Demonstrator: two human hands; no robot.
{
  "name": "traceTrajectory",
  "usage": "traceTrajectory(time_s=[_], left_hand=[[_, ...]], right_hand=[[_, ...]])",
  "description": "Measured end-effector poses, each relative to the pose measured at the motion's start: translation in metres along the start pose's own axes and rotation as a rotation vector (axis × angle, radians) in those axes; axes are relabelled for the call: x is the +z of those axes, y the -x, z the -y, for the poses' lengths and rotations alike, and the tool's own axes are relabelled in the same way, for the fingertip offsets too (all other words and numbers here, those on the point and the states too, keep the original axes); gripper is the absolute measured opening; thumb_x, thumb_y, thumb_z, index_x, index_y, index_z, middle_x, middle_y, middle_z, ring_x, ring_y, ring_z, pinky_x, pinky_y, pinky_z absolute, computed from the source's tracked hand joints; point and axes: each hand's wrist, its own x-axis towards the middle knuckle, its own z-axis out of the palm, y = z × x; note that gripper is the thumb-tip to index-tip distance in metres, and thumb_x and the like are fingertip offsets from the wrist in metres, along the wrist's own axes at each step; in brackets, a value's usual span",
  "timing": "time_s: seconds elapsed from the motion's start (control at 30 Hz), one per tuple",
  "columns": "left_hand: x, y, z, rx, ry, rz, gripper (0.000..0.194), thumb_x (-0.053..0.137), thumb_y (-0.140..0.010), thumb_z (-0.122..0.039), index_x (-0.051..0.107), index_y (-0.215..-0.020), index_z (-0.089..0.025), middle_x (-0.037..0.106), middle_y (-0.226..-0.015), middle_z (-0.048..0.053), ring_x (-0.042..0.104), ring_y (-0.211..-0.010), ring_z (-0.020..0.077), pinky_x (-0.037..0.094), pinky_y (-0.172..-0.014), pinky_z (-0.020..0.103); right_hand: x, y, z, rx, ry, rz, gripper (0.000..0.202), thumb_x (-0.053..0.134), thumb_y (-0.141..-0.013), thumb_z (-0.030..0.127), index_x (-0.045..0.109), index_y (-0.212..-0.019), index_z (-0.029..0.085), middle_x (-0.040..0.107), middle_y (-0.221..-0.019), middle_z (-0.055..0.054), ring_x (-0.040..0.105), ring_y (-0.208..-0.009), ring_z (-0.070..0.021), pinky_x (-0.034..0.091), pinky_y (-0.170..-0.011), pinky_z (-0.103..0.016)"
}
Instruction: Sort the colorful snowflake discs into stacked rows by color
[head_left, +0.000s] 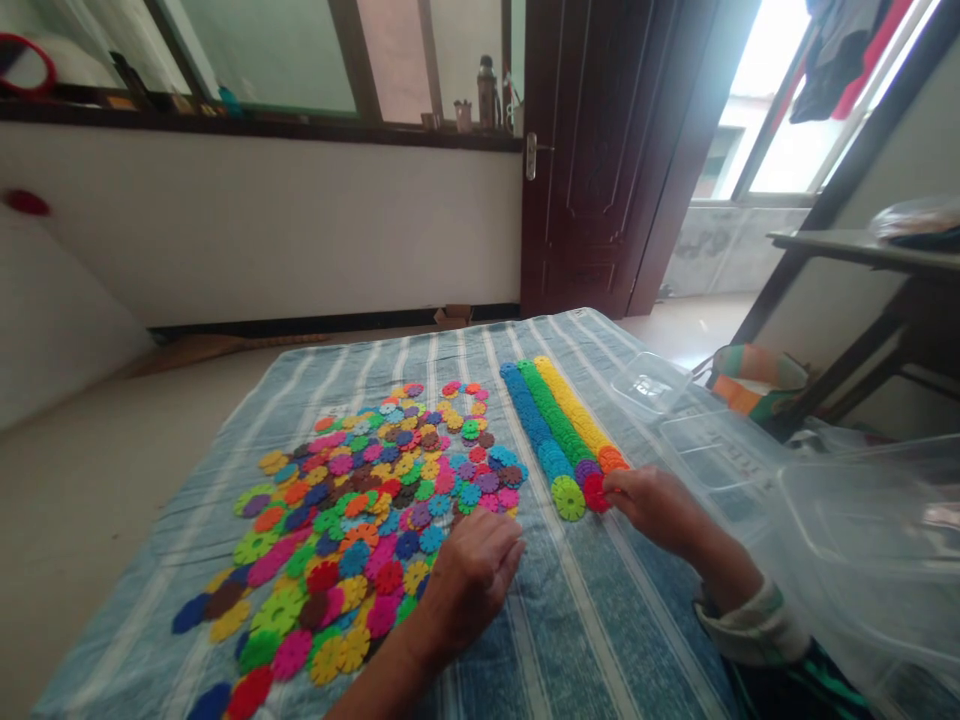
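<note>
Red disc (597,493) pinched at rim by right hand (656,508), apparently leaving face free to lie flat. Just beyond grip: colour rows (556,415), overlapped seemingly for compactness. Leftward: left hand (478,568), curled, contents unclear; mixed pile (358,538) beside it.

- This looks to me like a lived-in room of a home.
- Beyond the left hand (478,565), a ledge (300,130) below some windowpanes (285,55) carries a flask (487,95) and a cup (463,116).
- Ahead of the right hand (651,505) stands a dark panelled door (592,130) with a lever handle (532,157).
- Well beyond the right hand, off to its right, clothes (832,70) hang by a bright window (787,155).
- Under both hands spreads a striped cloth (551,600), such as households use.
</note>
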Motion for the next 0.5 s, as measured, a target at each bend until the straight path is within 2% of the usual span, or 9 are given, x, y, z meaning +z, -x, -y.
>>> traceTrajectory(time_s=[0.2, 0.37, 0.5], left_hand=[[0.0015, 0.0013, 0.0021, 0.010, -0.021, 0.014, 0.022, 0.044, -0.093, -0.020, 0.063, -0.082, -0.020, 0.067, -0.076, 0.004, 0.059, -0.072, 0.0157, 0.048, -0.066, 0.029], [0.0037, 0.0030, 0.0045, 0.020, -0.020, 0.000, 0.019, 0.046, -0.093, -0.018, 0.061, -0.082, -0.019, 0.067, -0.077, 0.003, 0.059, -0.073, 0.0160, 0.048, -0.067, 0.029], [-0.0008, 0.0030, 0.0098, -0.015, -0.036, 0.005, 0.020, 0.046, -0.093, -0.020, 0.061, -0.080, -0.019, 0.067, -0.077, 0.003, 0.059, -0.073, 0.0162, 0.048, -0.068, 0.029]], right_hand=[[0.0014, -0.0038, 0.0045, 0.068, 0.115, 0.068, 0.024, 0.048, -0.092, 0.028, 0.072, -0.091, 0.024, 0.074, -0.083, -0.006, 0.068, -0.079, -0.0227, 0.034, -0.061, -0.027], [0.0012, -0.0052, 0.0069, 0.119, 0.145, 0.057, 0.021, 0.050, -0.091, 0.027, 0.068, -0.102, 0.023, 0.074, -0.089, -0.008, 0.069, -0.085, -0.0250, 0.034, -0.061, -0.028], [0.0028, -0.0039, 0.0062, 0.114, 0.139, 0.033, 0.019, 0.050, -0.090, 0.026, 0.067, -0.096, 0.022, 0.074, -0.084, -0.008, 0.069, -0.082, -0.0251, 0.033, -0.059, -0.028]])
